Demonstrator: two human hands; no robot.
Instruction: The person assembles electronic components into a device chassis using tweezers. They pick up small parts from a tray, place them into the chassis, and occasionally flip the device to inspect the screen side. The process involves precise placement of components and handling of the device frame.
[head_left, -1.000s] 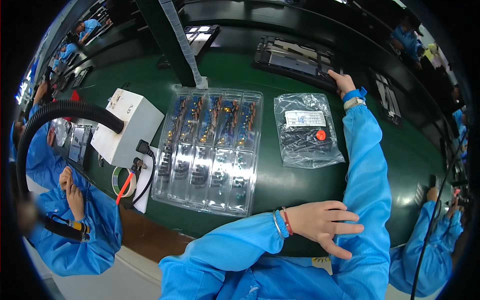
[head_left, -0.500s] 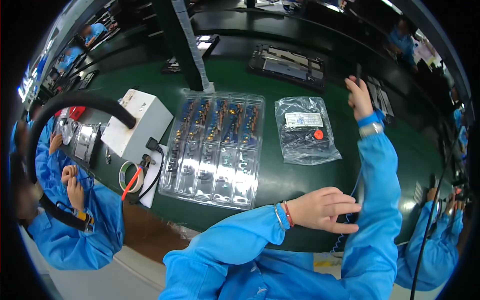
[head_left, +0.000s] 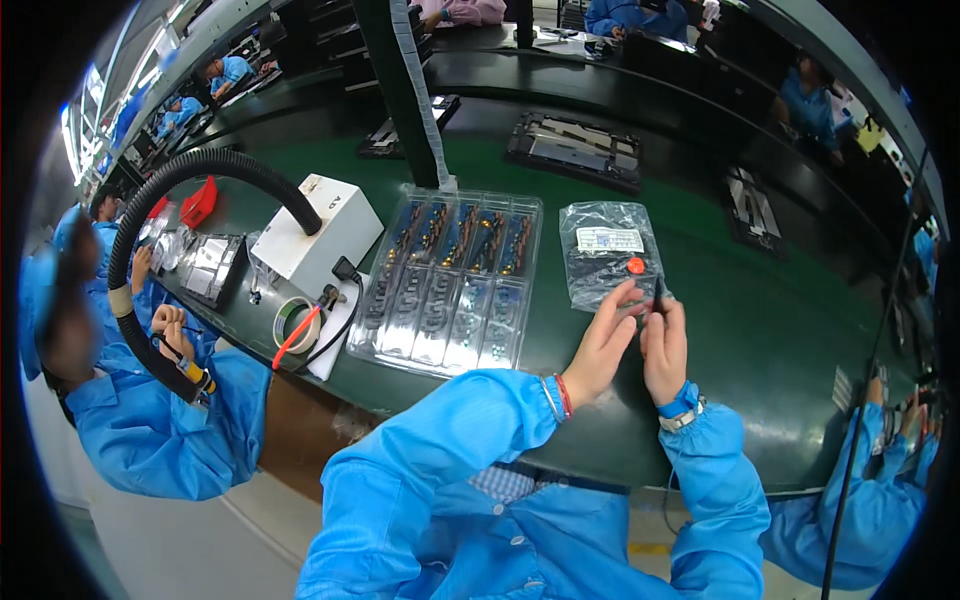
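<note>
Meeting at near edge of clear plastic bag (head_left: pixel 608 252) on green surface (head_left: pixel 760 330): left hand (head_left: pixel 600 345) and right hand (head_left: pixel 664 345), fingers pinched on bag's near edge. Bag lies just ahead, long axis pointing away; hands equally near.

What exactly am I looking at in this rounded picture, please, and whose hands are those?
A wide fisheye camera on a person's head looks down, so straight edges bend. The blue-sleeved left hand and right hand are the wearer's own, meeting at the near edge of a clear plastic bag with a red dot; what they pinch is too small to tell. On the green work table also lie a clear plastic tray of small circuit parts and a white box with a black ribbed hose. Other blue-coated workers sit alongside.
</note>
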